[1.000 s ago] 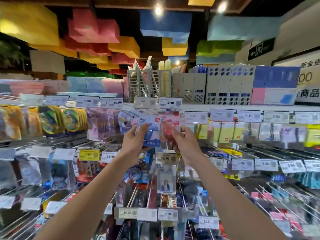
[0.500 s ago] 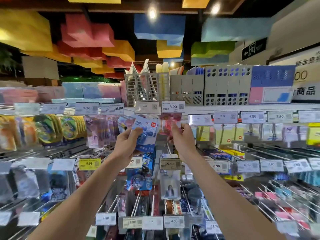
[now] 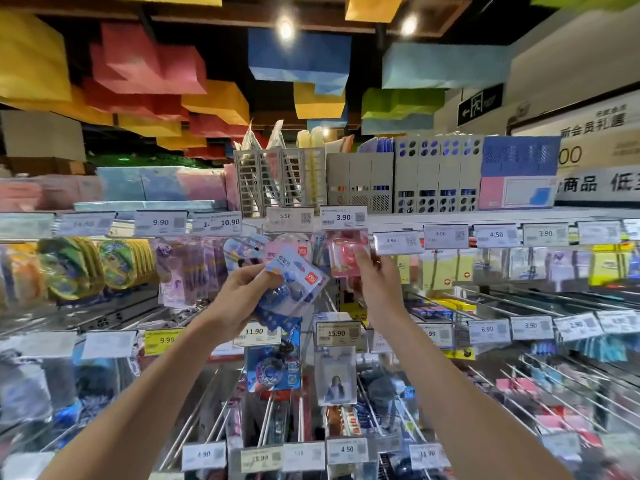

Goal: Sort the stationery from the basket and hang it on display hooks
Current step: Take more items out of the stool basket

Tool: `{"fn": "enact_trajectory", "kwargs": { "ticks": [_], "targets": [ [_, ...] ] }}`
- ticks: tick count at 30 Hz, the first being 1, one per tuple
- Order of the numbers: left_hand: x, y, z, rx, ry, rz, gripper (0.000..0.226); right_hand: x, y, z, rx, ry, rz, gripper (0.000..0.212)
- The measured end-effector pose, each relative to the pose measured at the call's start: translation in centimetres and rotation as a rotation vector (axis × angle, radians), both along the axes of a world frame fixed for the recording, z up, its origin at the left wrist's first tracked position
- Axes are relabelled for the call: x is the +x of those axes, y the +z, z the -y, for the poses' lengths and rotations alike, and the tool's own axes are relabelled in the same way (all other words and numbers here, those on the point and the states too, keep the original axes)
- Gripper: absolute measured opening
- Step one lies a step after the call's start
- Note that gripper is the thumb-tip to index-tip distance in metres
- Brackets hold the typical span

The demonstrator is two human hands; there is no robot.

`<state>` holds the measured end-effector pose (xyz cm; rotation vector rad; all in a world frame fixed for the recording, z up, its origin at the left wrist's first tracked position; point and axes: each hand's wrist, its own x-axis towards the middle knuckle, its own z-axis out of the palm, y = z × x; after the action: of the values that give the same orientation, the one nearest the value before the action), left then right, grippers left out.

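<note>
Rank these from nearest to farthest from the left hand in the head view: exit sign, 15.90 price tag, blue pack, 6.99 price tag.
1. blue pack: pinched in the left hand itself.
2. 15.90 price tag: just right of the hand and slightly below.
3. 6.99 price tag: well off to the right, on the same rail.
4. exit sign: high on the far wall, upper right.

A blue pack (image 3: 294,282) marked with a small red logo is pinched in the left fingers (image 3: 256,271). A pink pack (image 3: 341,261) under clear plastic is held at the right fingers (image 3: 363,256). A white price tag (image 3: 343,216) printed in black is seen just above these, a yellow tag (image 3: 166,339) below the left fingers, and grey file boxes (image 3: 433,178) patterned with round holes higher up
</note>
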<state>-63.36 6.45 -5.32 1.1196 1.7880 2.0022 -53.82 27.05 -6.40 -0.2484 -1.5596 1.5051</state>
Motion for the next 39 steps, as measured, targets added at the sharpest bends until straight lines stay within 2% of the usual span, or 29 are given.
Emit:
{"fn": "enact_trajectory", "kwargs": {
  "ticks": [1,3,7,12,14,17,21,25,30,33,36,39],
  "targets": [
    [-0.1,0.1,0.3,-0.012,-0.037,-0.006,0.022,0.0,-0.2,-0.5,-0.038,0.034,0.0,0.058],
    [-0.5,0.6,0.3,-0.013,-0.098,-0.008,0.049,0.2,-0.8,-1.3,-0.08,0.071,0.031,0.068],
    [-0.1,2.6,-0.5,0.072,-0.182,0.061,0.053,-0.2,-1.4,-2.0,-0.14,0.109,0.038,0.078],
    [1.8,5.6,-2.1,0.07,-0.307,0.127,0.068,-0.3,-0.7,-1.5,-0.138,0.137,-0.024,0.049],
    [2.5,6.2,-2.6,0.065,-0.336,0.133,0.072,-0.7,-0.7,-1.7,-0.139,0.143,-0.034,0.051],
    [2.6,6.6,-3.2,0.109,-0.368,0.153,0.063,-1.1,-0.7,-2.0,-0.136,0.127,-0.008,0.046],
    [2.2,7.2,-3.6,0.206,-0.401,0.187,0.071,-0.9,-0.8,-2.4,-0.098,0.121,-0.015,0.047],
    [2.5,8.2,-3.9,0.256,-0.401,0.152,0.056,-1.0,-0.9,-2.3,-0.011,0.134,-0.044,0.053],
    [2.0,8.8,-4.3,0.287,-0.367,0.168,0.046,-0.8,-0.8,-1.5,0.017,0.153,-0.076,0.057],
    [1.6,8.9,-4.5,0.272,-0.339,0.201,0.03,-0.6,-0.7,-1.1,0.02,0.143,-0.074,0.058],
    [1.6,8.9,-4.7,0.257,-0.319,0.213,0.03,-0.5,-0.6,-0.7,0.037,0.159,-0.064,0.047],
    [1.8,8.9,-4.8,0.262,-0.304,0.218,0.029,-1.2,-0.8,-0.9,0.021,0.12,0.004,0.055]
  ]
}}
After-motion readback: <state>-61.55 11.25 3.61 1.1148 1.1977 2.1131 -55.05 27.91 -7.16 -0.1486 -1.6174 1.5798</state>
